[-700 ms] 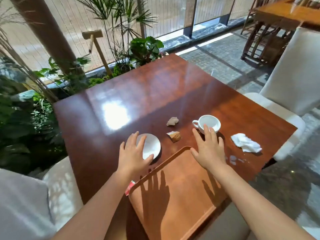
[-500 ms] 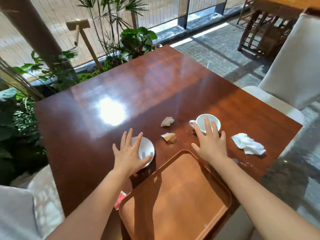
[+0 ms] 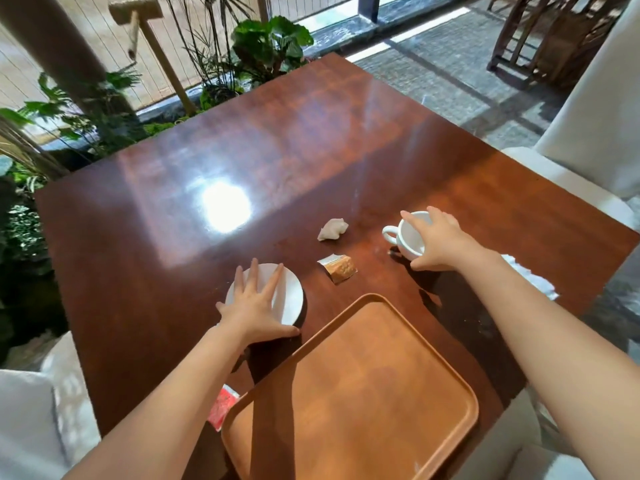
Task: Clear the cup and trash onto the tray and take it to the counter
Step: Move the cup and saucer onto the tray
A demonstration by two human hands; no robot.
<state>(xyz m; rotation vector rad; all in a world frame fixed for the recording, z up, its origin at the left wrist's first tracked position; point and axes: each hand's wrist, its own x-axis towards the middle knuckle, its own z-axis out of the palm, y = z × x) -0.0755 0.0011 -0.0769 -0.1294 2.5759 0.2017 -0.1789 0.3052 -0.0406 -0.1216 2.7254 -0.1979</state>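
Observation:
A white cup [image 3: 406, 236] at the right of the brown table [image 3: 277, 140] is tilted, with my right hand [image 3: 441, 242] shut on its rim and side. My left hand [image 3: 254, 306] lies flat with spread fingers on a white saucer [image 3: 291, 296], thumb at its near edge. The orange tray [image 3: 363, 393] sits bare at the table's near edge, between my arms. Trash lies loose: a crumpled beige paper [image 3: 333, 229], a tan wrapper [image 3: 337, 269], a white napkin [image 3: 535, 282] partly hidden behind my right forearm, and a red packet [image 3: 223, 408] beside the tray's left corner.
A white chair [image 3: 595, 116] stands at the table's right side, and a white cushion [image 3: 31, 427] at the near left. Plants [image 3: 270, 46] and a wooden post line the far left edge. Wooden furniture [image 3: 540, 36] stands at the far right.
My right hand has closed on the cup and tipped it. My left hand has settled flat onto the saucer. The view has shifted closer over the table.

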